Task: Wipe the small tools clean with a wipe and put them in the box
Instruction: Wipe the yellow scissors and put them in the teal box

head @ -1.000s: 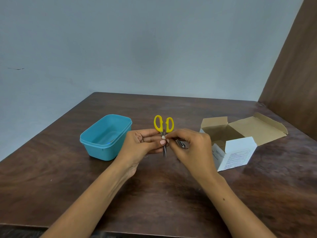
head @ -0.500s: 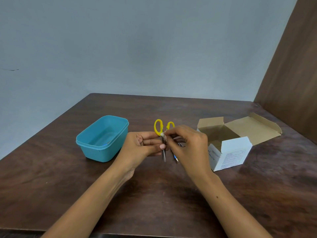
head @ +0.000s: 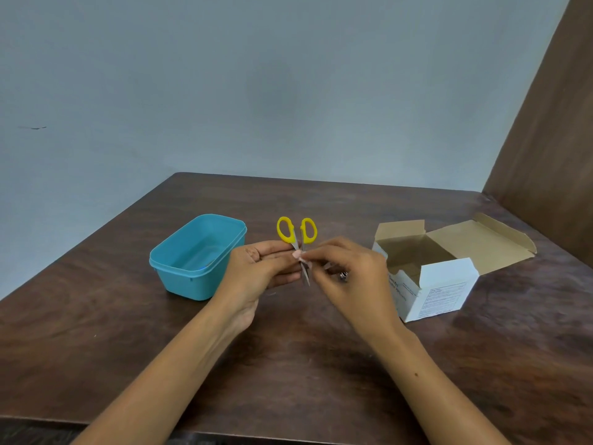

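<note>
Small scissors [head: 296,232] with yellow handles stand upright above the middle of the table, handles up and blades down. My left hand [head: 256,271] grips them at the pivot. My right hand [head: 349,277] pinches a small white wipe [head: 303,260] against the blades, fingertips touching the left hand's. A small metal tool [head: 342,277] shows under the right hand, mostly hidden. The blue plastic box [head: 179,264] sits open to the left of my hands.
An open white cardboard carton [head: 442,290] with brown flaps stands to the right of my right hand. The dark wooden table [head: 96,332] ends near the bottom of the view. A brown wooden panel [head: 552,149] rises at the right.
The scissors stay in my left hand with the handles up. My right hand's fingers have slid slightly along the blades with the wipe. The view shifted a little.
</note>
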